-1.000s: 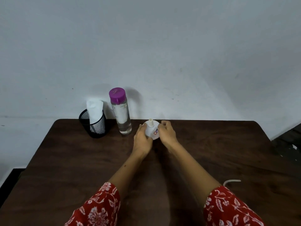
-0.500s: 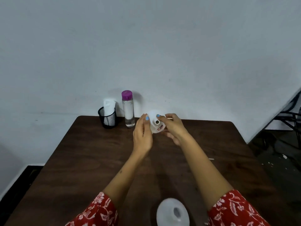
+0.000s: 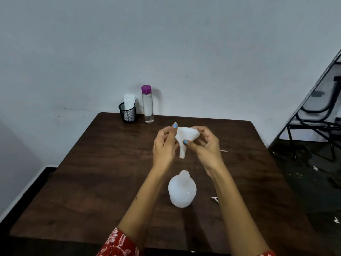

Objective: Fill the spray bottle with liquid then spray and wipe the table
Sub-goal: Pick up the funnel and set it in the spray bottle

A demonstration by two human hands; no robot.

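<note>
We hold a translucent white plastic funnel (image 3: 184,137) in the air above the dark brown wooden counter (image 3: 92,182), its wide mouth tipped up and away from us and its narrow spout pointing down toward us. The translucent white plastic spray bottle (image 3: 182,190) stands uncapped on the counter near us, below the funnel and apart from it.

The main risk, as we judge it, is at the bottle's small neck: if the spout comes down off-centre or at its present tilt, it could knock the light, seemingly empty bottle over, since neither hand steadies it. A funnel left leaning in the neck could also spill liquid onto the counter once we pour from the clear bottle with the purple cap (image 3: 147,104), which stands at the far edge just beside a black mesh cup holding white tissue (image 3: 127,112).

Our left hand (image 3: 164,145) is raised with the wrist bent, its fingers (image 3: 174,125) curled around the funnel's left rim. Our right hand (image 3: 206,145) comes in from the other side, thumb pressed on the cone near the spout and the other fingers curled on the right rim. Both forearms reach forward over the counter, passing on either side of the spray bottle.
</note>
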